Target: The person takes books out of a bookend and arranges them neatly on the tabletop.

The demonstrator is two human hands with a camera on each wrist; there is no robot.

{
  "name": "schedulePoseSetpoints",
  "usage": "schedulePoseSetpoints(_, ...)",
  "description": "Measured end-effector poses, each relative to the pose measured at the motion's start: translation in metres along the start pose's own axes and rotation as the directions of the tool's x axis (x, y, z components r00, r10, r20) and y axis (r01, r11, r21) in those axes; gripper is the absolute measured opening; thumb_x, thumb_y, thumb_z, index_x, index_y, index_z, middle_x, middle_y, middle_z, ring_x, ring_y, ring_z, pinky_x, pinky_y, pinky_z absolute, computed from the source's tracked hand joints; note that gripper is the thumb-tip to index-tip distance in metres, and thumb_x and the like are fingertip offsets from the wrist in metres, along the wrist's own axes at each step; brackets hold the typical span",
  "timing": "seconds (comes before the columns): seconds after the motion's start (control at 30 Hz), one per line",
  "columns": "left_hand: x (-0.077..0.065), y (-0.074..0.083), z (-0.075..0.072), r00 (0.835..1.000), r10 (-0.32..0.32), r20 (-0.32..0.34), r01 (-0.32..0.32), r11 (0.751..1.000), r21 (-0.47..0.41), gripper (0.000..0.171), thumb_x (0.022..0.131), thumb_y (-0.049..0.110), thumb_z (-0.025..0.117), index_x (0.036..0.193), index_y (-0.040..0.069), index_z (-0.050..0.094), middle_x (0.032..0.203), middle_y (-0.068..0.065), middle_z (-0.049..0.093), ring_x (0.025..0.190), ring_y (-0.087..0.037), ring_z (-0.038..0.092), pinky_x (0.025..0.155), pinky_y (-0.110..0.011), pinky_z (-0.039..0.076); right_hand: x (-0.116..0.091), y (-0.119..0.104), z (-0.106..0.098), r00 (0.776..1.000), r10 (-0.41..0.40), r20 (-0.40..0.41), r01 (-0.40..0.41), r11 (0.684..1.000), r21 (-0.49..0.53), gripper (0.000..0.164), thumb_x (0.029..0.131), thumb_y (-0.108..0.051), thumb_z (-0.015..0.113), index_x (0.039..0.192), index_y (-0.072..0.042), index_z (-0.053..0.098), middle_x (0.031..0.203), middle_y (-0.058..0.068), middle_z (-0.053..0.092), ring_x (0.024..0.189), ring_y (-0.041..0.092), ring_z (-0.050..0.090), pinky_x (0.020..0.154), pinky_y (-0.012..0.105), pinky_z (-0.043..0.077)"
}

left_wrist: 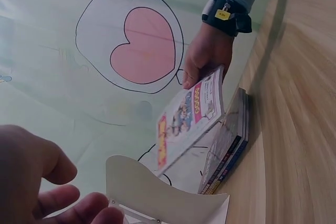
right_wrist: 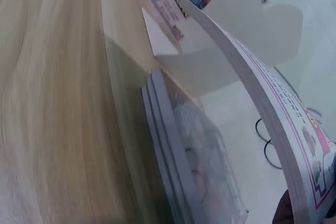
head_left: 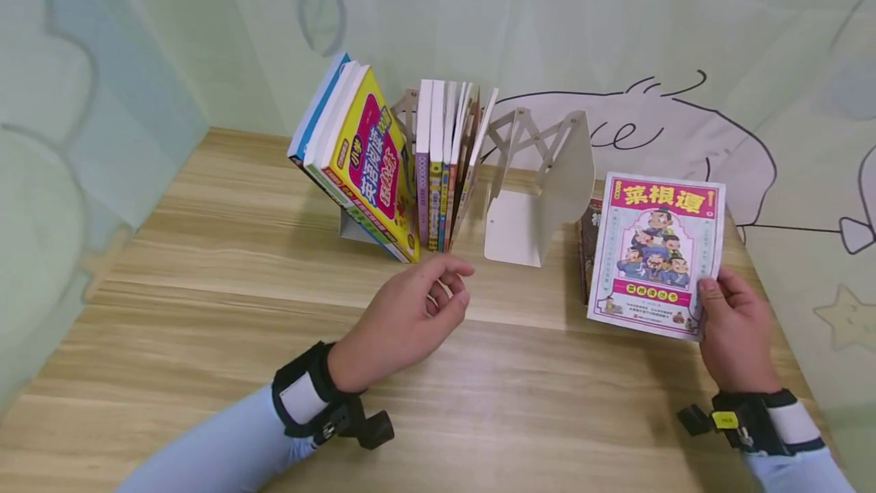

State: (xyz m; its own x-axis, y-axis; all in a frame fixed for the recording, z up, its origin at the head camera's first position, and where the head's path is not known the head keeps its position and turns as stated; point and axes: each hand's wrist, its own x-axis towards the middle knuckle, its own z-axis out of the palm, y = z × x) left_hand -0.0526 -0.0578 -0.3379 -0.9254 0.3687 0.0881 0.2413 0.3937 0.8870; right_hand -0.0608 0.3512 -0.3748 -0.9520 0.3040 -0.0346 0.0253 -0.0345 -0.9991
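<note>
My right hand [head_left: 739, 333] grips a thin book [head_left: 657, 253] by its lower right corner, thumb on the front cover. That cover is pink and pale blue with cartoon figures, and it faces up toward the head view. Below the book lies a small stack of books [right_wrist: 168, 150], mostly hidden in the head view. My left hand [head_left: 404, 318] hovers over the table with loosely curled fingers, holding nothing. In front of it stands a cream folding bookend rack [head_left: 568, 173], with several thin books [head_left: 438, 166] upright in its middle section.
Thicker books, among them a yellow one [head_left: 372, 166], lean to the left at the rack's left end. The rack's right section has a flat base plate [head_left: 513, 230] and an upright end panel. Behind the wooden table [head_left: 205, 310] hangs a pale printed wall covering [head_left: 445, 14].
</note>
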Motion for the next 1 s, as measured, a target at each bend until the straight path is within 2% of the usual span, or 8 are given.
schedulePoseSetpoints(0.2,0.000,-0.002,-0.001,0.999,-0.049,-0.011,0.050,0.997,0.064,0.030,0.097,0.023,0.062,0.126,0.017,0.059,0.099,0.007,0.062,0.082,-0.009,0.060,0.073,-0.029,0.055,0.014,0.006,-0.004,0.988,0.148,-0.050,-0.155,0.966,-0.209,0.064,0.100,-0.034,0.056,0.155,-0.009,0.035,0.106,-0.010,0.063,0.079,0.002,0.066,0.064,0.017,0.057)
schedulePoseSetpoints(0.4,0.000,-0.005,0.000,0.996,-0.084,-0.010,0.085,0.993,0.087,0.031,0.096,0.025,0.063,0.127,0.020,0.058,0.098,0.009,0.062,0.081,-0.008,0.060,0.069,-0.029,0.055,0.024,0.010,-0.006,0.969,0.242,-0.058,-0.248,0.948,-0.198,0.080,0.095,-0.035,0.065,0.161,-0.021,0.022,0.096,-0.009,0.065,0.074,0.004,0.070,0.062,0.021,0.058)
schedulePoseSetpoints(0.47,0.000,-0.005,0.001,0.996,-0.092,-0.006,0.092,0.992,0.085,0.032,0.096,0.025,0.063,0.127,0.020,0.057,0.098,0.009,0.062,0.081,-0.008,0.060,0.069,-0.029,0.055,0.026,0.011,-0.005,0.962,0.260,-0.084,-0.273,0.936,-0.223,0.081,0.093,-0.034,0.069,0.160,-0.021,0.024,0.103,-0.007,0.062,0.080,0.004,0.068,0.064,0.019,0.058)
schedulePoseSetpoints(0.67,0.001,-0.006,0.001,0.994,-0.111,0.020,0.109,0.990,0.094,0.034,0.095,0.024,0.064,0.127,0.020,0.056,0.098,0.011,0.061,0.081,-0.007,0.060,0.067,-0.028,0.055,0.025,0.018,0.000,0.976,0.200,-0.090,-0.214,0.785,-0.581,0.078,0.096,-0.042,0.065,0.159,-0.015,0.028,0.152,0.019,0.042,0.121,0.022,0.048,0.081,0.010,0.045)
schedulePoseSetpoints(0.7,0.001,-0.007,0.001,0.993,-0.112,0.024,0.109,0.989,0.097,0.034,0.095,0.024,0.065,0.128,0.020,0.056,0.098,0.011,0.061,0.081,-0.008,0.060,0.066,-0.028,0.055,0.025,0.019,0.000,0.980,0.184,-0.079,-0.192,0.749,-0.634,0.077,0.096,-0.044,0.063,0.158,-0.013,0.029,0.155,0.021,0.038,0.125,0.025,0.044,0.087,0.013,0.044)
schedulePoseSetpoints(0.83,0.001,-0.007,0.001,0.992,-0.118,0.034,0.114,0.988,0.106,0.035,0.095,0.024,0.065,0.128,0.019,0.056,0.099,0.012,0.061,0.081,-0.007,0.060,0.064,-0.028,0.055,0.025,0.023,0.004,0.979,0.190,-0.074,-0.189,0.709,-0.679,0.073,0.097,-0.043,0.062,0.156,-0.009,0.035,0.159,0.019,0.035,0.136,0.035,0.037,0.112,0.043,0.039)
schedulePoseSetpoints(0.9,0.001,-0.007,0.001,0.992,-0.122,0.038,0.117,0.987,0.110,0.035,0.094,0.024,0.064,0.128,0.020,0.057,0.099,0.012,0.061,0.080,-0.007,0.060,0.064,-0.028,0.055,0.026,0.024,0.005,0.977,0.196,-0.080,-0.196,0.692,-0.695,0.070,0.098,-0.042,0.061,0.155,-0.008,0.036,0.161,0.019,0.031,0.143,0.038,0.032,0.116,0.056,0.033)
schedulePoseSetpoints(1.0,0.002,-0.007,0.001,0.991,-0.126,0.043,0.120,0.986,0.119,0.034,0.094,0.024,0.064,0.128,0.020,0.057,0.099,0.012,0.062,0.080,-0.007,0.060,0.064,-0.028,0.054,0.027,0.026,0.007,0.977,0.195,-0.092,-0.202,0.677,-0.708,0.068,0.099,-0.041,0.059,0.155,-0.009,0.037,0.163,0.019,0.025,0.148,0.042,0.025,0.117,0.061,0.027)
